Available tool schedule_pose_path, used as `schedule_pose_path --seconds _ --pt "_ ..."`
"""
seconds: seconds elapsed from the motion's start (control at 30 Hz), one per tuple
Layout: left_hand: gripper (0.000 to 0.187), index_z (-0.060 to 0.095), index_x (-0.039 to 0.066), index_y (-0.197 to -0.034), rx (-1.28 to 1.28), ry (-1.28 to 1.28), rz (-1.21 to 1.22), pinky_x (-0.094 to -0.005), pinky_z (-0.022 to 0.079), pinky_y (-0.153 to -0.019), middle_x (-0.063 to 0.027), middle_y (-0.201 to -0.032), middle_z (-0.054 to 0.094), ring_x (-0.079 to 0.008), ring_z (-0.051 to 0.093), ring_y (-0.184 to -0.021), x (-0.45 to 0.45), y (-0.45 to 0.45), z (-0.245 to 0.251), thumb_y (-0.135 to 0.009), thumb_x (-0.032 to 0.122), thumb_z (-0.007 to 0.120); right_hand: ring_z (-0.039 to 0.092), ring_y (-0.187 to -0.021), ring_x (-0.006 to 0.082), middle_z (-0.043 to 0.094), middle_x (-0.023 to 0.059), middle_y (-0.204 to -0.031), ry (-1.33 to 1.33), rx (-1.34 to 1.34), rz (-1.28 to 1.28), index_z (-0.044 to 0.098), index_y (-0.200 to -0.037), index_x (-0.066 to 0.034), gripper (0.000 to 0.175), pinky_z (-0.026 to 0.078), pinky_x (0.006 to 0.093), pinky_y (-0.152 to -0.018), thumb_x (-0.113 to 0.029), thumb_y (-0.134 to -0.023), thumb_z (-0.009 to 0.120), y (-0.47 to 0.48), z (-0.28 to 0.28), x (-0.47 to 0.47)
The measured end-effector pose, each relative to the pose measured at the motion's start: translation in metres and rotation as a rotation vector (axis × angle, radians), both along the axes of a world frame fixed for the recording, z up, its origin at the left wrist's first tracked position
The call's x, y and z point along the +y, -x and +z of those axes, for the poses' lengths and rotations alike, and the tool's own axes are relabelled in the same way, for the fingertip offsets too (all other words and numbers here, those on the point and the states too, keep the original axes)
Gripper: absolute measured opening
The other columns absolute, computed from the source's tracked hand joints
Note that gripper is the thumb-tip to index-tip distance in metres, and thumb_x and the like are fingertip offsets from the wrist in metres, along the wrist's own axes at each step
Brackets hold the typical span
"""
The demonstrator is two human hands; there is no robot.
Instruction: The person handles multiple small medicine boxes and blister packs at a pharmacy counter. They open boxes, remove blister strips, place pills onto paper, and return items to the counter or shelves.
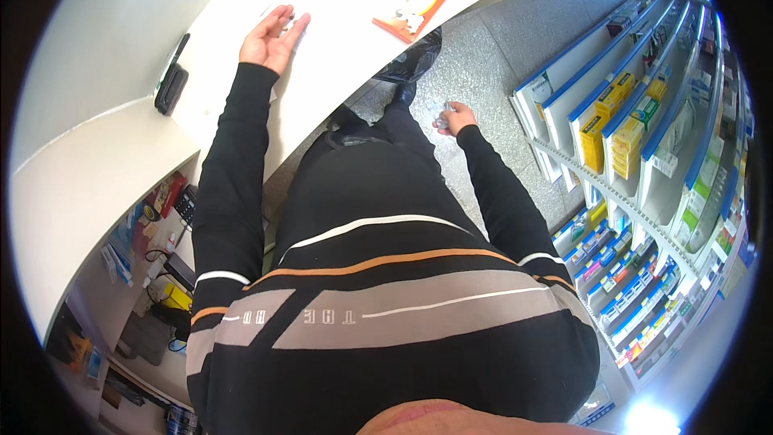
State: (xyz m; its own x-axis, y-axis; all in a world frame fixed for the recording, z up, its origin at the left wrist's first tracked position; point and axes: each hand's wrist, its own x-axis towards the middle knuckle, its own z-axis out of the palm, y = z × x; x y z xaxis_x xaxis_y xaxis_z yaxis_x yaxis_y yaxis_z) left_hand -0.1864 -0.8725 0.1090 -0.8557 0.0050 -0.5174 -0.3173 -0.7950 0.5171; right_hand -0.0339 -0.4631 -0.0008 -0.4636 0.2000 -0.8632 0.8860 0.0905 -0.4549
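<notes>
My left hand [270,41] is over the white tabletop [344,6], palm partly turned up, thumb and fingers apart. Something small and pale shows between thumb and fingers, but glare hides whether the hand holds it. Out to the right, above the floor, my right hand [460,118] grips a small clear, silvery piece of packaging [444,116]; its exact kind is too small to tell. A flat orange-and-white box or booklet [416,10] with printing lies near the table's right edge, apart from both hands.
Shelving [628,199] with blue-edged dividers and several yellow boxes [604,124] stands on the right. A black plastic bag [416,57] sits below the table edge. A dark case [172,89] leans by the left wall. Under the counter, an open shelf [151,290] holds cables and boxes.
</notes>
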Motion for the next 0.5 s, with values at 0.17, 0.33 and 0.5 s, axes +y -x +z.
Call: schedule_pose_path --seconds 0.17,0.33,0.5 --pt "0.033 0.055 -0.007 -0.126 0.063 0.368 -0.245 -0.0389 0.055 -0.099 -0.0173 -0.126 0.059 -0.0329 0.064 -0.113 0.03 -0.011 0.039 -0.097 0.007 0.059 0.067 -0.109 0.0309 0.06 0.0208 -0.129 0.079 0.166 -0.103 0.033 -0.15 -0.0005 0.078 0.06 0.0418 -0.077 -0.02 -0.087 0.075 0.053 -0.037 0.003" --pt "0.068 0.054 0.0 -0.134 0.74 1.644 -0.568 -0.044 0.044 -0.107 -0.0225 -0.138 0.051 -0.035 0.047 -0.134 0.13 -0.007 0.031 -0.082 0.035 0.081 0.071 -0.091 0.0295 0.071 0.0208 -0.108 -0.158 0.206 0.592 0.064 -0.121 0.0048 0.051 0.058 0.0397 -0.081 -0.024 -0.081 0.072 0.073 -0.033 0.0" --pt "0.087 0.046 -0.003 -0.139 0.972 1.981 -0.538 -0.0504 0.041 -0.105 -0.0245 -0.117 0.063 -0.0429 0.058 -0.112 0.192 0.028 0.016 -0.07 0.036 0.083 0.071 -0.07 0.0172 0.072 0.0109 -0.095 0.25 0.263 0.09 0.069 -0.113 0.0002 0.037 0.058 0.0321 -0.064 -0.018 -0.081 0.075 0.045 0.015 -0.012"
